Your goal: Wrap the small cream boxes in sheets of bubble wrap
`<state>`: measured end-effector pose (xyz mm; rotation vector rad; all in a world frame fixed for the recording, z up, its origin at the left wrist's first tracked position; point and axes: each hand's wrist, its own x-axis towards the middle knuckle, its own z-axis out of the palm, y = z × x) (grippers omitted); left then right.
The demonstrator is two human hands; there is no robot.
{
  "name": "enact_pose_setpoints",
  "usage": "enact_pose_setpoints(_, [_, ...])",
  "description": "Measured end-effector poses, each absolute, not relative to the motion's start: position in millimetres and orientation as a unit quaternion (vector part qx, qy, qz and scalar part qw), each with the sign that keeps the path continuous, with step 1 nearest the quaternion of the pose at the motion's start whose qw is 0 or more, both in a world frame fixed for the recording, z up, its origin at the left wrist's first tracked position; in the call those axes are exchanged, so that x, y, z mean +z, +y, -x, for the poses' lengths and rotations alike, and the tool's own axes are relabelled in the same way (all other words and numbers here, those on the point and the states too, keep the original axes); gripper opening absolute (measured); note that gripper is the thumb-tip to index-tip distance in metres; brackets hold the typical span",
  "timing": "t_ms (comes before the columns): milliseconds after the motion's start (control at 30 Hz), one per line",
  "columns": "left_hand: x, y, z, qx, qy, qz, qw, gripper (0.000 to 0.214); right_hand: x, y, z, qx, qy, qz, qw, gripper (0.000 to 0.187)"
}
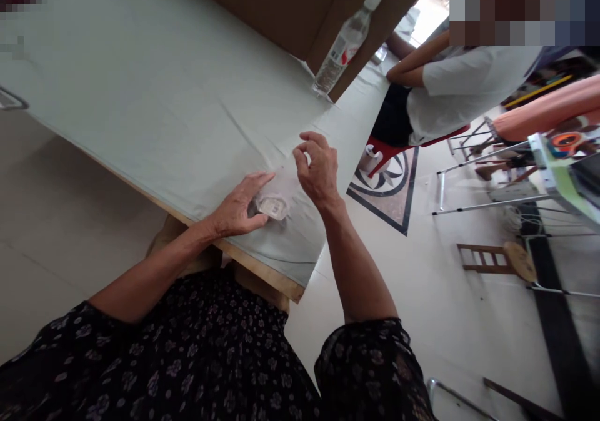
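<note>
My left hand point(239, 207) lies on the pale green cloth of the table point(154, 96), its fingers and thumb closed around a small clear plastic container point(272, 207) with a white label. My right hand point(317, 170) hovers just right of it, fingers curled with thumb and forefinger pinched; a thin clear film seems to stretch from the container towards that pinch, but it is faint. Both arms come out of dark flowered sleeves.
A clear water bottle point(345, 43) stands at the table's far edge beside a brown cardboard box point(300, 9). Another person in a white shirt point(464, 90) sits on a red chair at the right. A wooden stool point(501, 262) and metal frames stand on the tiled floor.
</note>
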<state>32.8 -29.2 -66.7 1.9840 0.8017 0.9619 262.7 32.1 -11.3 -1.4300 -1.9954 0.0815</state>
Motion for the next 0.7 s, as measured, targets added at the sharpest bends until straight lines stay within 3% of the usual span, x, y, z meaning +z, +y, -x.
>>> enact_pose_setpoints(233, [-61, -28, -29, 0.337, 0.331, -0.756, 0.453, 0.082, -17, 86, -269, 0.062, -0.748, 0.531, 0.394, 0.034])
enact_pose_setpoints(367, [-58, -25, -28, 0.336, 0.332, -0.736, 0.485, 0.072, -16, 90, -271, 0.087, -0.710, 0.535, 0.449, 0.031])
enact_pose_setpoints(500, [-56, -25, -29, 0.342, 0.343, -0.709, 0.513, 0.071, -4, 43, -268, 0.102, -0.646, 0.564, 0.505, 0.023])
enact_pose_setpoints(700, [-54, -18, -28, 0.363, 0.359, -0.626, 0.589, 0.077, -18, -26, -244, 0.200, -0.663, 0.596, 0.407, 0.030])
